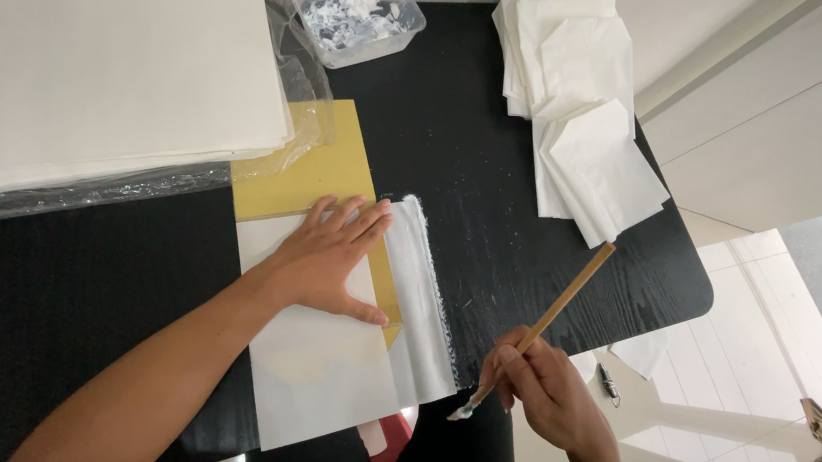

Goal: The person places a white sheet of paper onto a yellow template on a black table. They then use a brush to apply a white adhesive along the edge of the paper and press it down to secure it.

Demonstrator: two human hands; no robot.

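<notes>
Paste tub (356, 20), folded sheets (584, 107) (stacked), paper pile (105, 71)

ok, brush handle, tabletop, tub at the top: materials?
Brush handle: looks like bamboo or pale wood, tan, matte. Tabletop: black with visible wood grain, probably laminate or veneer. Tub: clear plastic, see-through walls smeared with white paste.

Left hand (328, 258) flat, palm down, fingers spread, forearm extended from near left, right hand (541, 389) fingers curled closed, near right.
</notes>
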